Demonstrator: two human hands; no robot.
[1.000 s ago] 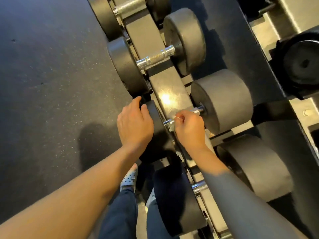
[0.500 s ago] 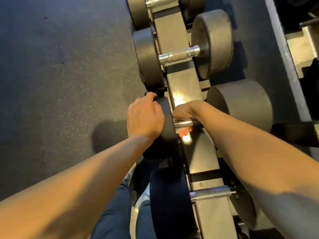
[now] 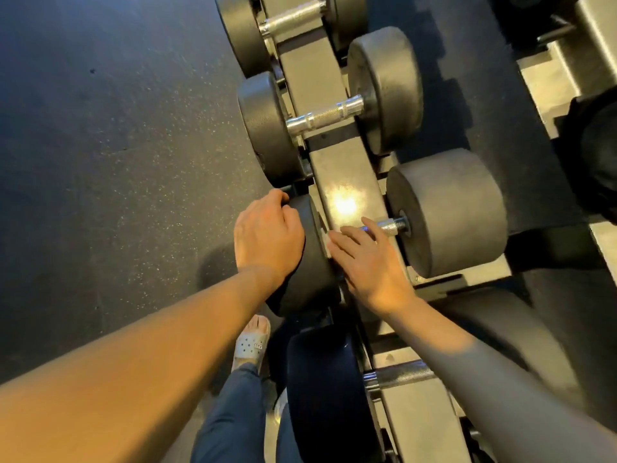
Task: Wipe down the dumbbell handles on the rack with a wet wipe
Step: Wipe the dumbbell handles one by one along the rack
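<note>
The left hand (image 3: 268, 237) is bracing the dumbbell's near head (image 3: 309, 262), grip draped over it; the right hand (image 3: 369, 262) is lying over the handle (image 3: 389, 226) on the rack (image 3: 337, 172), fingers spread. No wipe is showing; a bare palm risks leaving the handle uncleaned.

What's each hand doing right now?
Left hand: open, palm resting on the near dumbbell head, not gripping.
Right hand: open, fingers laid flat over the handle; a wipe under it cannot be told.

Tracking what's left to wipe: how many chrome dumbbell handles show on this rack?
4: top-edge chrome handle; knurled handle below; handle under the right hand, only its far end showing; nearest handle. Others may lie outside the view.
</note>
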